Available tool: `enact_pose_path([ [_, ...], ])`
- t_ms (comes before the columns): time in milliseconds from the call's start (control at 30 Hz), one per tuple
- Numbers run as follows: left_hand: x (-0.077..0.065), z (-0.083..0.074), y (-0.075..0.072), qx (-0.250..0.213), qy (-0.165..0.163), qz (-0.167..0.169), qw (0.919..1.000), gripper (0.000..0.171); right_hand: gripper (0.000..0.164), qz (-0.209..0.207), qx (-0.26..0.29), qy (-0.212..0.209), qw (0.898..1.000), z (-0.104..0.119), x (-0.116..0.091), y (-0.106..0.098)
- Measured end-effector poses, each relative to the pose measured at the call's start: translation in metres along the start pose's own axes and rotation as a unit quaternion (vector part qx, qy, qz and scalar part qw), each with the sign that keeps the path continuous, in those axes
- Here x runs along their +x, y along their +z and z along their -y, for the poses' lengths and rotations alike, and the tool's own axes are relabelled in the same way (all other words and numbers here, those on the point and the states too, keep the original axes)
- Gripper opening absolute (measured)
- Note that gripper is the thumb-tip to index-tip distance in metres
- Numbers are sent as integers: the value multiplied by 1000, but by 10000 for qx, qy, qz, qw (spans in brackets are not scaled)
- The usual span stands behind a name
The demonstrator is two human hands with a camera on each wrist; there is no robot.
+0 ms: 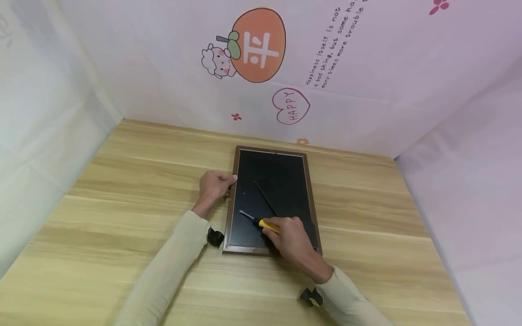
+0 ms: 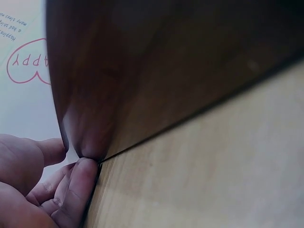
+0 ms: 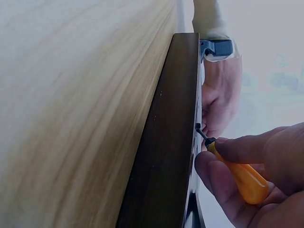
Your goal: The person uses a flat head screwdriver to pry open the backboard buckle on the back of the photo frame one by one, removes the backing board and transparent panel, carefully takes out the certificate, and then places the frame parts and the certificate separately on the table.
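Note:
A brown-rimmed picture frame (image 1: 248, 250) lies on the table with its black backing (image 1: 281, 172) facing up. A thin slanted edge, perhaps of a stand flap (image 1: 266, 197), crosses that backing. At the left rim, my left hand (image 1: 214, 184) grips the frame with its thumb on the upper edge and its fingers bent against the side. My right hand (image 1: 290, 235) holds a screwdriver (image 3: 244, 179) by its yellow handle, above the lower part of the backing. In the head view the metal shaft points up and left; whether its tip touches the backing, I cannot tell.
The wood-grain table (image 1: 367, 217) extends around the frame. Behind it rises a pale printed sheet (image 1: 346, 113) with a heart and lettering, and white sheets hang on both sides. Black wrist devices (image 1: 215, 237) sit at both sleeves.

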State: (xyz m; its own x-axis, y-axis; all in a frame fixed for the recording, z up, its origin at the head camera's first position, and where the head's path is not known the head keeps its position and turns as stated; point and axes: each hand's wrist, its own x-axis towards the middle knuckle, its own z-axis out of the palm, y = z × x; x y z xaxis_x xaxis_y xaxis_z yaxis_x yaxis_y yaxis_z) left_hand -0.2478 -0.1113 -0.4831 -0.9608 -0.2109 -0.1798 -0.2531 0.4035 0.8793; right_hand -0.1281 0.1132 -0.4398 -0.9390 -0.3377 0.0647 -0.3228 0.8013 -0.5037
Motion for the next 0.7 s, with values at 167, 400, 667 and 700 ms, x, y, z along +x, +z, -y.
enact_pose_path([
  [167, -1, 0, 0, 10, -40, 28, 10000, 28, 22, -77, 35, 190, 9998, -3, 0, -1],
  [400, -1, 0, 0, 19, -69, 19, 10000, 29, 22, -203, 70, 257, 9994, -8, -1, -5],
  [667, -2, -1, -1, -8, -78, 38, 10000, 29, 21, -338, 642, 615, 9955, -18, -6, -14],
  [700, -2, -1, -1, -3, -54, 40, 10000, 29, 22, -372, 705, 660, 9946, -20, -6, -15],
])
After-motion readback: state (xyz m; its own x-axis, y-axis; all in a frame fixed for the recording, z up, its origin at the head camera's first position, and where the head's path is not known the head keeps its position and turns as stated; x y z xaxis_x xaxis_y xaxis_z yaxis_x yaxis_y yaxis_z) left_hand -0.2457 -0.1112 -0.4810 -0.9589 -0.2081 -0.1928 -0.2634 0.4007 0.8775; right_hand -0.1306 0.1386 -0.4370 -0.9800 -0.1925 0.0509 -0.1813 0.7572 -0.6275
